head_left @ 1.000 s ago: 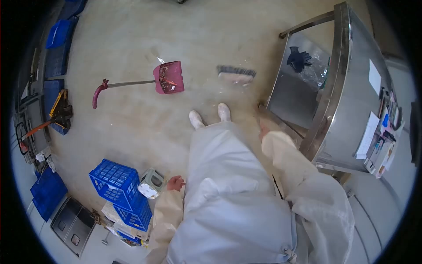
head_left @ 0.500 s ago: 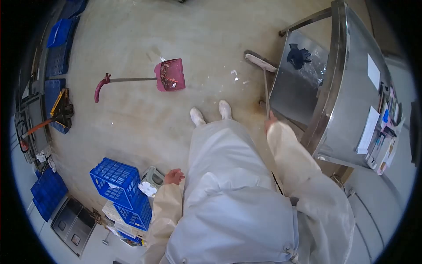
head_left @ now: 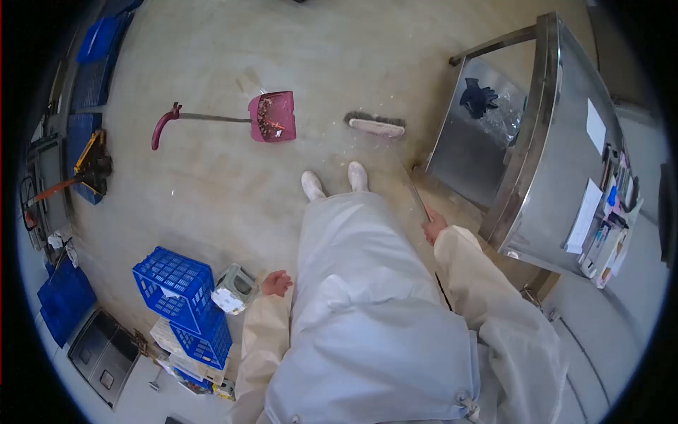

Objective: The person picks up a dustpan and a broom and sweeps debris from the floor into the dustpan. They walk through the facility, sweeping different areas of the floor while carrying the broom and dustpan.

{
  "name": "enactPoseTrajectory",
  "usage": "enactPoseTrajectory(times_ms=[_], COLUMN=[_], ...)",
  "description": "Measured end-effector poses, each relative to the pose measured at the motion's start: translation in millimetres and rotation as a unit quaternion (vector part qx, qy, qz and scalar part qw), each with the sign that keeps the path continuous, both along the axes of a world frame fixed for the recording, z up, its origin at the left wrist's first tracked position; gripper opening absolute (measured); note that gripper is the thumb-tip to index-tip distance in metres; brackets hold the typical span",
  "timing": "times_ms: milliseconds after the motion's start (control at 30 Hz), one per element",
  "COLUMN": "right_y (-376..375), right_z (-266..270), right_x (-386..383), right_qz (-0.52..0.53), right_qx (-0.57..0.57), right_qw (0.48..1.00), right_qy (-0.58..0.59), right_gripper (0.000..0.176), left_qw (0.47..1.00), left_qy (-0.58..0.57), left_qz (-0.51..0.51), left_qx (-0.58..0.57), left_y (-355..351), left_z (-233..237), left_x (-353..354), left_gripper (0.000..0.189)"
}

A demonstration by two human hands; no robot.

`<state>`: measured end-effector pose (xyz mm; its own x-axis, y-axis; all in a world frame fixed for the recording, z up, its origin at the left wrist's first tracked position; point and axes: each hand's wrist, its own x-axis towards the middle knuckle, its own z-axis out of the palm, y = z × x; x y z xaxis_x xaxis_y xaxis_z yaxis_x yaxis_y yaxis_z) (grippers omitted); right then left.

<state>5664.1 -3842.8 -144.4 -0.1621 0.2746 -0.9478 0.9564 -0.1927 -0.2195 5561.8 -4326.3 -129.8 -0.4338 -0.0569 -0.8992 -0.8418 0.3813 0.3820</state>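
My right hand (head_left: 434,227) is wrapped around the thin handle of a broom (head_left: 376,127). The broom head has a pale top and grey bristles, and rests on the floor ahead of my white boots (head_left: 358,177). Small white scraps lie around the bristles. To the left of the broom, a pink long-handled dustpan (head_left: 287,107) lies on the floor with brownish and pale debris in it. My left hand (head_left: 277,283) hangs beside my apron with loosely bent fingers and holds nothing. Close to it is a grey-and-white box-like device (head_left: 235,288).
A steel table (head_left: 551,169) stands on the right, with dark gloves (head_left: 478,97) and clear plastic on its lower shelf. Blue crates (head_left: 173,279) are stacked at lower left. A yellow-and-orange pallet jack (head_left: 92,166) and blue pallets (head_left: 90,85) line the far left.
The broom head has swept left from beside the steel table to the floor ahead of my boots. My right hand has moved slightly down with the handle. My left hand stays by the apron.
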Motion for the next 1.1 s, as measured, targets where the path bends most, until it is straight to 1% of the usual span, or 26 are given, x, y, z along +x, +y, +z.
enactPoseTrajectory(times_ms=[100,167,267,333,400,467,567,633,667,700,733,800,833,867,900,967,1033,1067,1100], right_y=[-15.2,-16.8,2.1,-2.9,-12.4,-14.8,7.6,15.2,14.9,11.2,6.2,5.2,14.0,16.0,17.4,3.8,-5.6,-9.2,-13.1], right_z=[-19.8,-37.5,-112.5,-148.1,-153.5,-140.6,-98.8,-58.9,-39.4,-52.6,-79.9,-122.2,-145.6,-157.1,-165.2,-176.3,-183.5,-170.4,-154.0], right_x=[4.6,-25.4,-53.8,-54.7,-44.7,-24.3,-3.0,6.2,2.3,14.3,33.2,43.6,30.7,21.0,9.1,-8.0,-21.3,-22.3,-16.7], right_qz=[-0.113,-0.079,0.016,0.095,0.161,0.211,0.224,0.164,0.06,0.074,0.087,0.02,-0.059,-0.068,-0.076,0.044,0.162,0.186,0.194], right_qx=[0.036,0.11,0.222,0.28,0.322,0.336,0.273,0.201,0.083,0.131,0.179,0.141,0.055,0.05,0.045,0.197,0.345,0.334,0.289], right_qw=[0.992,0.991,0.975,0.955,0.933,0.918,0.933,0.956,0.993,0.986,0.976,0.988,0.997,0.996,0.996,0.979,0.925,0.924,0.937], right_qy=[0.039,0.011,-0.011,-0.014,-0.008,0.012,0.073,0.134,0.064,0.075,0.086,0.057,0.017,0.0,-0.017,-0.004,0.011,0.014,0.017], right_gripper=[0.061,0.056,0.056,0.056,0.057,0.057,0.057,0.057,0.057,0.054,0.051,0.039,0.035,0.038,0.043,0.048,0.054,0.046,0.04], left_qw=[1.0,1.0,1.0,0.999,0.999,0.999,0.999,1.0,1.0,1.0,0.999,0.999,0.999,0.998,0.999,1.0,0.999,0.999,0.999], left_qy=[-0.004,0.005,-0.012,-0.013,-0.013,-0.012,-0.011,0.001,0.006,0.01,0.014,0.013,0.009,0.006,-0.003,-0.021,-0.017,-0.015,-0.019], left_qz=[0.012,0.029,0.011,0.018,0.022,0.019,0.001,0.012,0.02,0.025,0.028,0.039,0.047,0.056,0.041,0.009,0.021,0.028,0.022], left_qx=[-0.011,-0.001,-0.019,-0.024,-0.027,-0.027,-0.034,-0.025,-0.021,-0.015,-0.009,-0.002,-0.001,0.0,-0.007,-0.02,-0.023,-0.022,-0.03], left_y=[-1.7,-2.5,-9.7,-11.0,-13.6,-16.7,-7.4,-8.7,-9.1,-8.0,-7.5,-6.1,-4.4,-4.6,-7.7,-14.9,-17.4,-15.9,-11.8], left_z=[8.1,12.6,11.1,14.8,14.5,8.7,12.3,8.3,7.1,8.5,10.4,15.4,18.5,19.6,17.2,9.3,8.5,6.8,7.9], left_x=[0.7,3.3,6.7,7.3,8.8,13.9,8.0,4.7,4.8,4.6,3.3,2.2,3.1,4.3,7.4,15.2,20.8,23.3,22.3], left_gripper=[0.026,0.026,0.025,0.025,0.024,0.024,0.024,0.025,0.025,0.025,0.025,0.025,0.025,0.024,0.025,0.026,0.024,0.023,0.023])
